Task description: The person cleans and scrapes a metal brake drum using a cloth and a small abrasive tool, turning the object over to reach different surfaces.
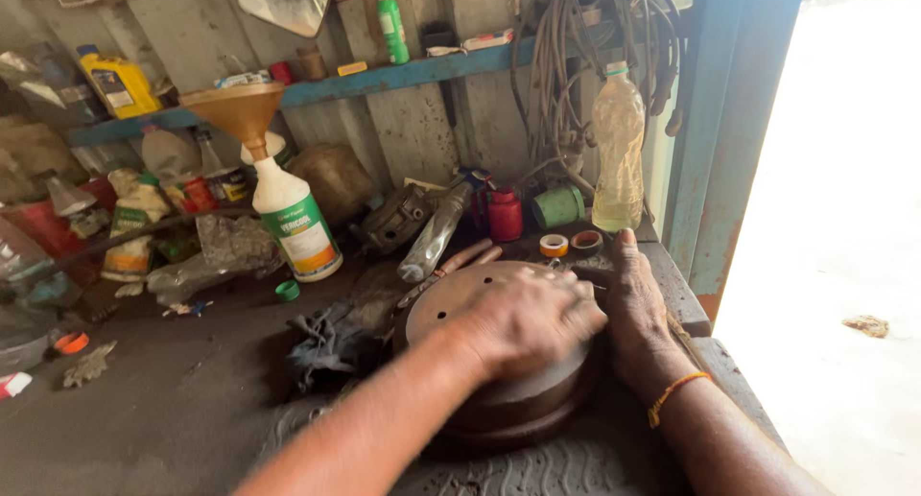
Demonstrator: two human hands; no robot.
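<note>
On top of the round rusty-brown metal drum with holes in its flat face point(499, 362), left hand point(532, 318) lies palm down, fingers spread over the top. Right hand point(635, 299) presses flat against the drum's right side, fingers straight, orange thread band on the wrist. Drum sits on the dark grimy workbench point(173, 400). Just behind: clear plastic bottle of yellowish liquid point(618, 151), red can point(505, 215), white bottle with green label point(295, 220) carrying an orange funnel point(235, 107).
</note>
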